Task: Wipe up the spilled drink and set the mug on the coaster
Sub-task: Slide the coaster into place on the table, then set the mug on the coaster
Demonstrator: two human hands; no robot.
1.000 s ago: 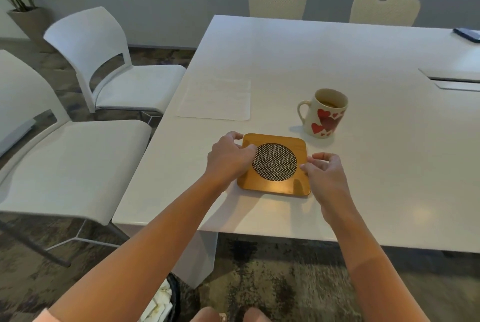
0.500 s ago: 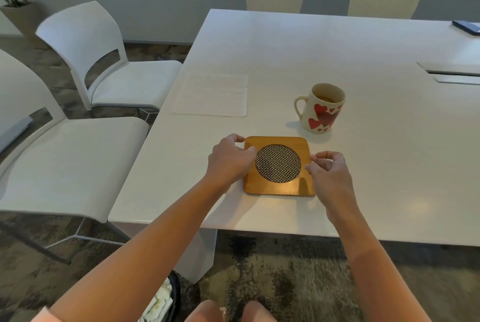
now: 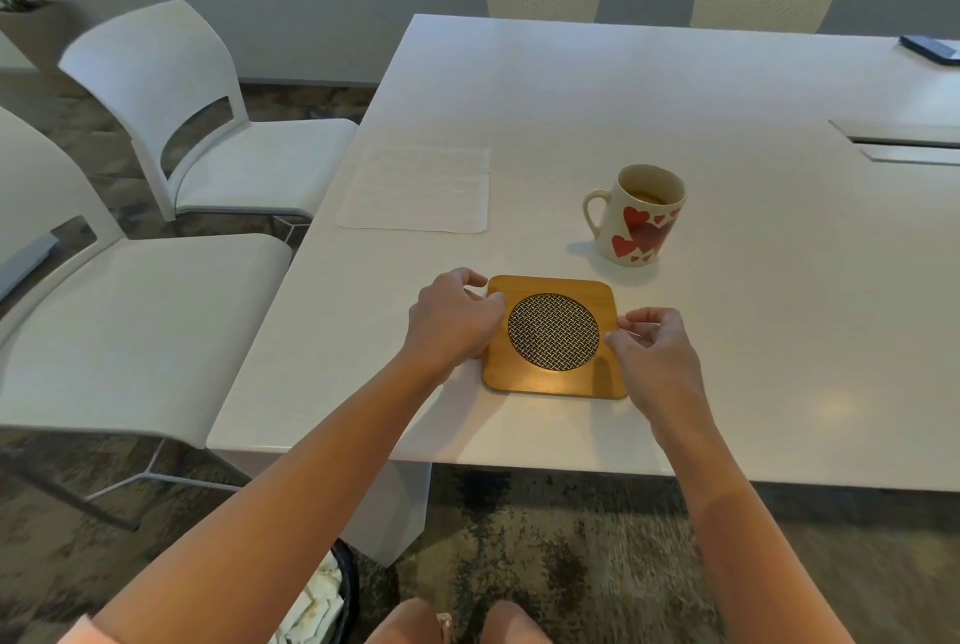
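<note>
From the head camera, the square bamboo coaster with a round dark woven-mesh inset (image 3: 555, 337) lies flat near the front edge of the white table (image 3: 727, 87), and both hands frame it. The left hand (image 3: 451, 322) is curled over the coaster's left edge, its fingertips touching the wood near the far left corner, in what looks like a light pinch on that edge. The right hand (image 3: 655, 351) sits at the right edge with thumb and fingers drawn together just beside the rim; whether they actually touch or grip the wood cannot be told from this angle. The cream ceramic mug printed with red hearts (image 3: 640, 217) stands upright on the bare table just beyond the coaster's far right corner, apart from it, with brown drink inside and its handle turned to the person's left. That is the relation that matters: the mug lies forward and slightly left of the right hand, which is the nearer of the two, while the handle faces the left hand's side. A white folded paper towel (image 3: 415, 189) lies flat further left, beyond the left hand. No puddle is visible on the tabletop, so wiping appears finished, and moving the mug onto the coaster remains.
</note>
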